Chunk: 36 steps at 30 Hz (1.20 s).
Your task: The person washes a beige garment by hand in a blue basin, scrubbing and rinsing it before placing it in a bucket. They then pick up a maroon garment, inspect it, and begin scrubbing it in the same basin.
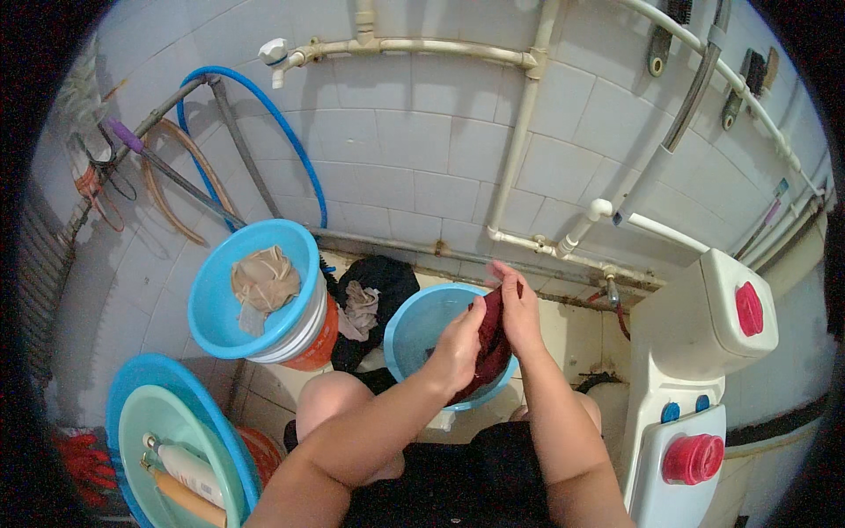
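A dark red cloth [490, 359] is bunched between my two hands and hangs down over the light blue basin [407, 333] on the floor before me. My left hand [458, 345] closes on the cloth from the left, thumb upward. From the right, my right hand [521, 310] presses against the same cloth, its fingers slightly blurred at the tips. The basin seems to hold some liquid, partly hidden by my hands. Left of the basin lie black clothes [385, 283] with a greyish cloth [359, 311] on them.
A blue basin [204, 304] with a beige cloth [265, 279] rests on a bucket at the left. Nearer stands a green basin [132, 431] holding bottles, against a larger blue one [167, 374]. Two white containers with red caps [694, 459] stand right. Pipes [422, 46] line the tiled wall.
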Motion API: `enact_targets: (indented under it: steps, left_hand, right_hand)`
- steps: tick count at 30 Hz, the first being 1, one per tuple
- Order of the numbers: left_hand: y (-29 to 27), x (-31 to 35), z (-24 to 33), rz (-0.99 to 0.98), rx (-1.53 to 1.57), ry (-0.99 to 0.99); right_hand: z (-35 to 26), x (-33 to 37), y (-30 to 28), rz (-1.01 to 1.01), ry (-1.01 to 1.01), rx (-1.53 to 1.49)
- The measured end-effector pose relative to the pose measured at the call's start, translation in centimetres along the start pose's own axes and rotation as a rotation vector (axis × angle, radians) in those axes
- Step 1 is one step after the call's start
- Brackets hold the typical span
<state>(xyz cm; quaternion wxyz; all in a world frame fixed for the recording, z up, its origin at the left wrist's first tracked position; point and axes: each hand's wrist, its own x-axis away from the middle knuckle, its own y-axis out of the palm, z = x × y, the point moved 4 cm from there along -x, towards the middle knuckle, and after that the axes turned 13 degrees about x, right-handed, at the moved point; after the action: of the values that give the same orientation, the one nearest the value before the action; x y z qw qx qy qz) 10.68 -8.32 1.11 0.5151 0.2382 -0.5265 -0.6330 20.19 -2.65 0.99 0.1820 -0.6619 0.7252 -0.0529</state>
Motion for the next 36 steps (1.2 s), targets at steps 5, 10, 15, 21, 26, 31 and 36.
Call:
enact_targets:
  steps: [5,10,15,21,26,31,36]
  left_hand:
    - [-0.7,-2.2,3.5,0.109,-0.332,0.167]
    - [-0.3,-2.4,2.9,-0.058,-0.901,0.028]
    - [-0.9,-2.7,2.9,-0.157,-0.928,0.068]
    - [0.8,-2.0,4.1,-0.067,-0.207,0.244]
    - [0.7,-2.1,3.9,0.043,0.057,0.166]
    - [-2.5,-4.0,3.1,-0.426,0.045,0.19]
    - [2.9,-0.5,0.7,-0.279,0.055,0.124]
  right_hand:
    - [1.2,-0.3,-2.0,0.177,0.143,0.11]
    - [1.9,-1.0,-3.7,0.287,0.355,-0.321]
    - [-0.2,-0.8,-4.9,0.237,0.433,-0.491]
    - [-1.4,0.1,-3.2,0.159,0.246,-0.255]
    - [-6.5,3.4,0.4,0.136,-0.341,0.014]
    - [-8.1,5.8,3.3,-0.013,-0.531,0.373]
    - [-6.3,3.0,1.2,0.084,-0.388,0.508]
